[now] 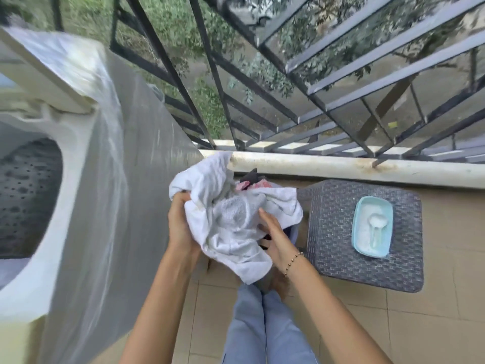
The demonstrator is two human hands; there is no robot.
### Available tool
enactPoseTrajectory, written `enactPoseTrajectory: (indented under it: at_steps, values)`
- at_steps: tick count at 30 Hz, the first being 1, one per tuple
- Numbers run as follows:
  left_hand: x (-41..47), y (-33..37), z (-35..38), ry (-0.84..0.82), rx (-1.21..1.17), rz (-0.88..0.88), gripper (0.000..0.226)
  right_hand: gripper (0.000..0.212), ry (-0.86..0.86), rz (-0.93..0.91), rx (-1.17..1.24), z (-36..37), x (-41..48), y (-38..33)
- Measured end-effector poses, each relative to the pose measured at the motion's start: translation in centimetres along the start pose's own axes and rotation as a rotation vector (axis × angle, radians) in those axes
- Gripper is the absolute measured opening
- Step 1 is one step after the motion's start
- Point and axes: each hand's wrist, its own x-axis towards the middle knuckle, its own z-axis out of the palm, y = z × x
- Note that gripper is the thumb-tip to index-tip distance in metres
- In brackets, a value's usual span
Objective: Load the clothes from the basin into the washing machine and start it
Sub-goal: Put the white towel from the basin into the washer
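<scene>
A bunched white towel hangs above the basin, gripped at its left side by my left hand. My right hand holds the towel's right underside, fingers curled into the cloth. The basin is almost hidden beneath the towel; only a bit of its rim and some pink and dark clothes at its far side show. The top-loading washing machine stands at the left with its lid raised and its perforated drum open.
A dark woven stool stands right of the basin, carrying a light blue tub of white powder with a scoop. A metal railing and a low white ledge bound the balcony ahead. My legs stand on the tiled floor.
</scene>
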Motion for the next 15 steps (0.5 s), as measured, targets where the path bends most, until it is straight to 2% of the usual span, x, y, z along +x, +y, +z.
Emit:
enactPoseTrajectory:
  at_steps: [3,7,11,15]
  values:
    - [-2.0,2.4,1.0,-0.087,0.036,0.021,0.044,0.058,-0.09,0.025,0.093,0.7,-1.6,-1.9]
    - [-3.7,4.3,-0.2,-0.121,-0.026,0.057,0.029,0.011,0.127,-0.098,0.019,1.2,-2.9,-3.8]
    - [-4.9,6.3,-1.2,-0.131,-0.14,0.138,0.049,0.009,0.302,-0.055,0.025,-0.4,-2.8,-4.0]
    - [-5.7,8.2,-1.5,-0.194,-0.227,0.18,0.046,0.012,0.358,0.026,-0.134,-0.8,-3.3,-4.0]
